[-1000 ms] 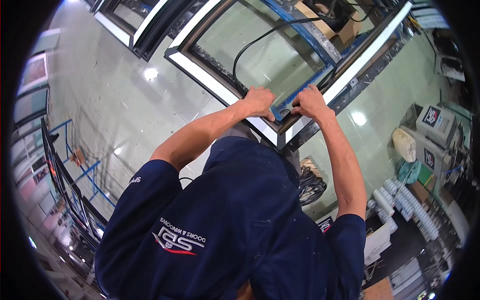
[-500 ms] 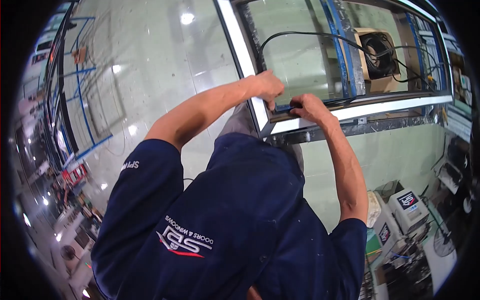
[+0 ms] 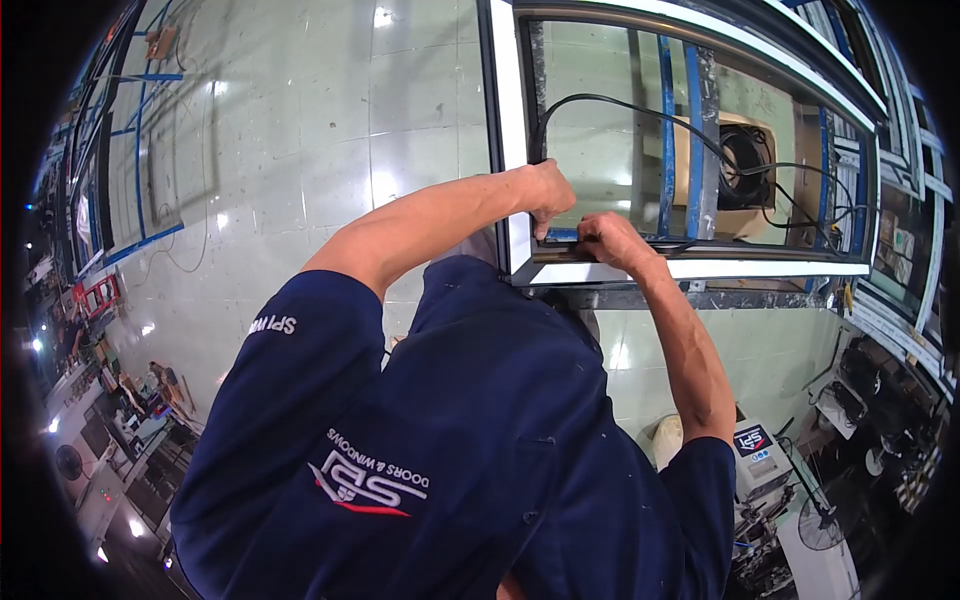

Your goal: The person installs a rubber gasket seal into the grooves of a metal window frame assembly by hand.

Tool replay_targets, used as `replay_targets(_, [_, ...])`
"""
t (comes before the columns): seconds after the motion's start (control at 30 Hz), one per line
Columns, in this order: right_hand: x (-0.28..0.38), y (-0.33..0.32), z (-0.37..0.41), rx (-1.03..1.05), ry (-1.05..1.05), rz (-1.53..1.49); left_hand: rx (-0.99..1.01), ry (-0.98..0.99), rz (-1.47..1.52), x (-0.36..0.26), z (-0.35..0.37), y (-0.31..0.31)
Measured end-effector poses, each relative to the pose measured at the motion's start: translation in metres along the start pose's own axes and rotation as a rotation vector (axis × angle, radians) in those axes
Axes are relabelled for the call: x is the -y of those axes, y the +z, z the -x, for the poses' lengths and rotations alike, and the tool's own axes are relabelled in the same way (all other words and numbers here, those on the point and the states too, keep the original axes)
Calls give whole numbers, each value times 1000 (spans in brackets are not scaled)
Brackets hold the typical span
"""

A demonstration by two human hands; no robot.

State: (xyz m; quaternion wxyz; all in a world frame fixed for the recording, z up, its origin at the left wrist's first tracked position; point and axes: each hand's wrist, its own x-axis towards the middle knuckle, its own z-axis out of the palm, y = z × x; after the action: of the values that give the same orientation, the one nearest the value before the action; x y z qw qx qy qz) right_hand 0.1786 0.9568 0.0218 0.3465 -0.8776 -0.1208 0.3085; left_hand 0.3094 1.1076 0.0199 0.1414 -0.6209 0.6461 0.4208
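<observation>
A rectangular frame (image 3: 512, 150) with white faces and dark inner edges lies in front of me. A black rubbery strip or cable (image 3: 600, 97) loops across its opening from the left inner edge. My left hand (image 3: 552, 195) is at the frame's left inner edge near the corner, fingers bent and pressed down on the dark strip there. My right hand (image 3: 612, 240) is closed at the near inner edge, just right of that corner, its fingertips pinched on the dark strip. The exact hold of both is partly hidden by the fingers.
Below the frame, a cardboard box (image 3: 765, 150) holds a black coil (image 3: 742, 165). Blue supports (image 3: 668, 140) run under the frame. More frames (image 3: 915, 200) stand at the right. A white machine (image 3: 762, 465) and a fan (image 3: 820, 522) are at the lower right; blue racks are at the left.
The view has turned and shifted, so the frame sits straighter in it. Both hands remain near the same corner, with little visible change in their hold.
</observation>
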Motion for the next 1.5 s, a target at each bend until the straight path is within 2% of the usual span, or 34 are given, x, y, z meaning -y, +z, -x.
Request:
replay_targets(0.33, [-10,15,3,-108,-53,-30,43,26,-3,3,-6,-2])
replay_targets(0.53, [-12,16,1,-74,-1,-63,71,65,26,7,-7,-6])
replay_targets(0.63, [-10,23,0,-146,-40,-65,83,70,22,8,-8,-4])
replay_targets(0.7, [1,30,-12,-107,-37,-145,89,75,22,6,-10,-4])
replay_targets(0.73, [9,28,-16,-48,51,-225,95,79,31,2,-11,1])
replay_targets(0.83, [9,34,-18,-94,63,-280,152,73,42,-6,-13,7])
replay_targets(1.0, [21,37,-17,-147,178,-73,101,68,57,-6,-12,6])
replay_targets(1.03, [17,46,-21,-178,146,-46,82,61,36,-6,-11,4])
replay_targets(1.17, [6,40,-17,-116,114,-285,106,17,126,0,-16,7])
replay_targets(1.2, [-3,34,-16,-14,110,-318,60,60,120,3,-12,3])
replay_targets(1.23, [-13,29,-11,-6,106,-303,39,141,217,13,-16,5])
replay_targets(1.27, [-23,26,-4,5,172,-411,65,159,245,21,-23,6])
replay_targets(1.33, [-22,14,10,-42,209,-436,81,114,355,21,-19,0])
replay_targets(1.43, [-14,8,13,-74,252,-401,-41,180,365,21,-7,6])
replay_targets(1.5, [-9,11,15,-73,270,-382,-7,176,360,23,-8,6])
